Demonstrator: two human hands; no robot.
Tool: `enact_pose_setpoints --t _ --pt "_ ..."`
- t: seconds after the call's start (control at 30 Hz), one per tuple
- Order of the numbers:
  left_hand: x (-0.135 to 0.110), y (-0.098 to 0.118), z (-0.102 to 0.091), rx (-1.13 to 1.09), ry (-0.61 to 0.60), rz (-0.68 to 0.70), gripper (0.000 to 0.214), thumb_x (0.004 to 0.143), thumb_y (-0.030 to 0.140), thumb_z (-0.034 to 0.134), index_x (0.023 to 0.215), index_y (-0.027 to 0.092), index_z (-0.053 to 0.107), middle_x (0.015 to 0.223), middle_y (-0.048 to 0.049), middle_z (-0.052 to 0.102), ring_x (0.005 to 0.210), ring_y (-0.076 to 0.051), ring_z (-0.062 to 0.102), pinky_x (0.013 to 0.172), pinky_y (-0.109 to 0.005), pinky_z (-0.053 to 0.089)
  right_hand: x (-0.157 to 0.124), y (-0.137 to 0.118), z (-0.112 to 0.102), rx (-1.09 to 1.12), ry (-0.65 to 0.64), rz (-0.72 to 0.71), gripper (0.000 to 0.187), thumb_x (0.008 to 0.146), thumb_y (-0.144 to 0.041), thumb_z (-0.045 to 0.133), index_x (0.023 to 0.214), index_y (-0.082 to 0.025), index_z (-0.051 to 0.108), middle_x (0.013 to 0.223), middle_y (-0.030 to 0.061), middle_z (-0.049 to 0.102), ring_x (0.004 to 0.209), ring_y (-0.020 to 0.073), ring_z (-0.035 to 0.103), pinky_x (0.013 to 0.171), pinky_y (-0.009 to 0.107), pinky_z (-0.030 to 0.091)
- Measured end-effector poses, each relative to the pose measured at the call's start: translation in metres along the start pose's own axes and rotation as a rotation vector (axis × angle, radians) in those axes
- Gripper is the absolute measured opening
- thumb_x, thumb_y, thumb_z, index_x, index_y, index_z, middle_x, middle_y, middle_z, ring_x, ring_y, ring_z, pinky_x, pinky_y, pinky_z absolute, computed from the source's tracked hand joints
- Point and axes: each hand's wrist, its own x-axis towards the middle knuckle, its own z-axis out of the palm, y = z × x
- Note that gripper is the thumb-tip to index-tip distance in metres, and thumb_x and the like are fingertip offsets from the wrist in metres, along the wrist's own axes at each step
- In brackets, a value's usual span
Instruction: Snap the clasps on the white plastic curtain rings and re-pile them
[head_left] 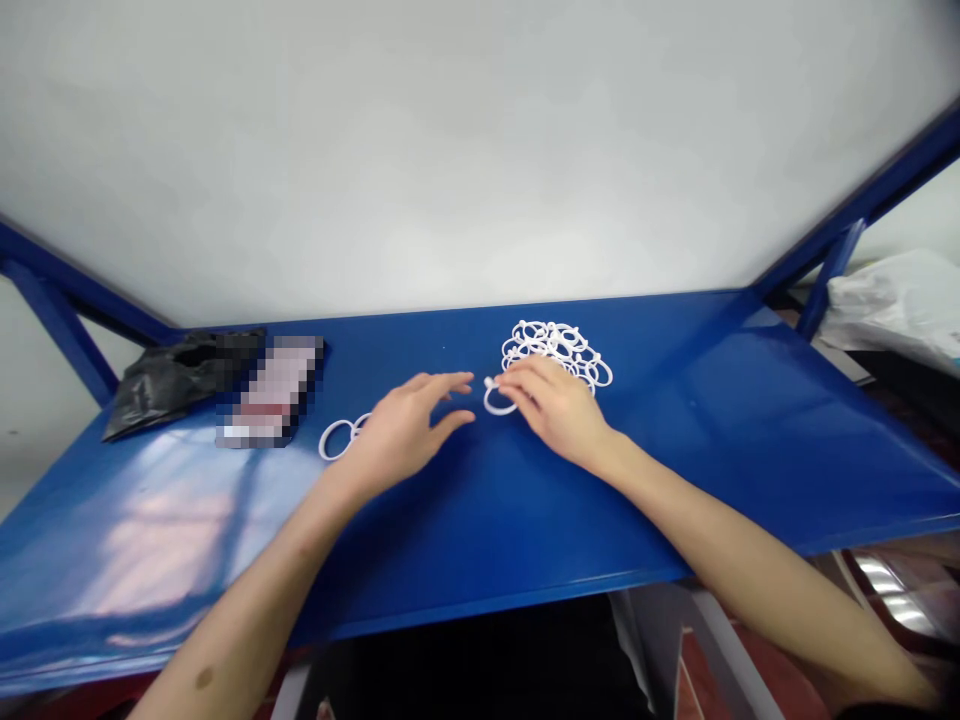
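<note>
white rings (322, 441) should be light, stiff and maybe slippery, so pinch the thin rim. a few lie on the blue table (465, 540), partly behind your left hand (401, 430), its fingers and thumb apart. your right hand (559, 405) seems to pinch one ring (495, 411) near its little knob, by a messy, loopy pile (551, 345).
</note>
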Motion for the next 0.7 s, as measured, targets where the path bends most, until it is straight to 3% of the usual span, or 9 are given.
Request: enact_pose_setpoints --t 0.1,0.27,0.47,0.6,0.7 --pt "-0.001 -0.032 -0.031 0.196 -0.068 -0.055 0.037 0.089 0.031 0.051 0.124 0.023 0.064 0.124 -0.0065 0.069 0.122 -0.028 0.056 0.105 -0.042 0.046 0.007 0.028 -0.016 -0.174 0.124 0.186 0.024 0.101 -0.031 0.051 0.102 -0.021 0.072 0.100 0.0100 0.067 0.092 0.0234 0.064 0.075 0.038 0.054" --pt "-0.007 -0.075 -0.056 0.249 -0.194 -0.150 0.033 0.076 0.030 0.054 0.106 0.026 0.069 0.118 -0.0056 0.068 0.118 -0.030 0.054 0.102 -0.043 0.046 0.010 0.082 -0.041 -0.180 0.229 0.408 0.016 0.093 -0.023 0.059 0.101 -0.019 0.072 0.097 0.0078 0.070 0.078 0.0205 0.063 0.078 0.038 0.052" --pt "-0.005 -0.077 -0.051 0.208 -0.292 -0.163 0.028 0.078 0.042 0.057 0.096 0.027 0.071 0.106 -0.0059 0.069 0.109 -0.030 0.057 0.093 -0.041 0.048 0.005 0.104 -0.044 -0.229 0.078 0.449 0.012 0.089 -0.020 0.062 0.090 -0.021 0.074 0.086 0.0061 0.072 0.077 0.0224 0.060 0.079 0.041 0.048" --pt "-0.001 -0.075 -0.046 0.217 -0.221 -0.148 0.020 0.083 0.039 0.052 0.084 0.026 0.068 0.095 -0.0054 0.071 0.103 -0.028 0.061 0.089 -0.037 0.049 0.002 0.102 -0.042 -0.268 -0.010 0.438 0.012 0.089 -0.020 0.062 0.092 -0.023 0.074 0.087 0.0046 0.074 0.078 0.0225 0.058 0.081 0.042 0.047" --pt "0.000 -0.073 -0.044 0.224 -0.149 -0.182 0.017 0.084 0.036 0.052 0.086 0.025 0.065 0.092 -0.0044 0.073 0.096 -0.026 0.065 0.082 -0.035 0.051 0.001 0.099 -0.045 -0.306 -0.012 0.444 0.013 0.090 -0.021 0.061 0.094 -0.023 0.074 0.087 0.0052 0.073 0.082 0.0243 0.058 0.081 0.044 0.046"
